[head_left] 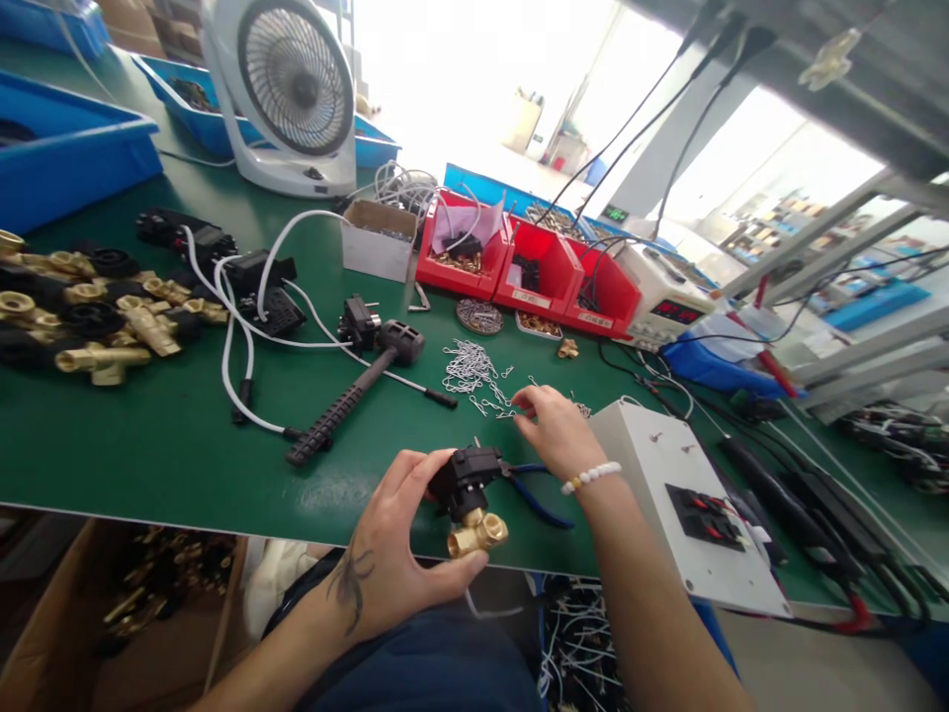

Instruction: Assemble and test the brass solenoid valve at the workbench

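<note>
My left hand grips a brass valve with a black actuator housing on top, tilted, above the bench's front edge. A thin pin sticks up from the housing. My right hand reaches over the bench with its fingers drawn together beside the loose metal R-clips. One clip lies right at the fingertips; whether it is pinched is hidden. Blue-handled pliers lie on the bench just behind the valve, below my right wrist.
A black hammer and white cables lie left of the clips. Brass valves are heaped at far left. Red bins, a small carton and a fan stand behind. A white switch box sits right of my right forearm.
</note>
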Available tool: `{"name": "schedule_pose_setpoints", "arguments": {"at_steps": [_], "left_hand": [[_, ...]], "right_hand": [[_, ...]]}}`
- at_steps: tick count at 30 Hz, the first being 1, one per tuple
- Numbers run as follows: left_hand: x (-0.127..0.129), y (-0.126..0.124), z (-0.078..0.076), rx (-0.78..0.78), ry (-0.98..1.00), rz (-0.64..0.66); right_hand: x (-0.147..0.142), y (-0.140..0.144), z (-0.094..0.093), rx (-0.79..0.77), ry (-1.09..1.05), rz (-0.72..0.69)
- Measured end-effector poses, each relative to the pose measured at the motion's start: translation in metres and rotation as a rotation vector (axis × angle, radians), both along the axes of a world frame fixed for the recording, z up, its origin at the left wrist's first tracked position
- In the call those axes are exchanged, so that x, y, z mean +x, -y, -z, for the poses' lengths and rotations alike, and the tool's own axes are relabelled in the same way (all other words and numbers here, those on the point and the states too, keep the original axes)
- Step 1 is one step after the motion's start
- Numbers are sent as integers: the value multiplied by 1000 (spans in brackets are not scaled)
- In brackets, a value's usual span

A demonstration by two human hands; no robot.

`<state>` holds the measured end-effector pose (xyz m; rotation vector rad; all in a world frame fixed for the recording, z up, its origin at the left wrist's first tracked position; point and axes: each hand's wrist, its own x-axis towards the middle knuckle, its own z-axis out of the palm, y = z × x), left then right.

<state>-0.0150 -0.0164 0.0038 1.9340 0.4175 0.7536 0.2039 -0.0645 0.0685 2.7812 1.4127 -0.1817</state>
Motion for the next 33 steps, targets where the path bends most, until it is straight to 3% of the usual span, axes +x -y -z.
{"name": "schedule_pose_setpoints", "arguments": {"at_steps": [4, 9, 15, 24, 29, 33], "left_hand": [[-1, 0, 1, 11, 4, 1], [-1, -1, 1, 18, 5, 6], [1, 3, -1, 40, 24, -14], [-8, 14, -26, 311, 189, -112], [-16, 20, -41, 364, 273, -194], [-19, 20, -44, 434, 262, -188]], "right_hand": [[2, -11, 5, -179, 6, -20], [-2, -9, -5, -412, -33, -89], [-17, -6, -16, -543, 6, -155], [-14, -8, -18, -597, -32, -148], [-7, 1, -8, -477, -34, -103], [-1, 3, -1, -390, -75, -51]]}}
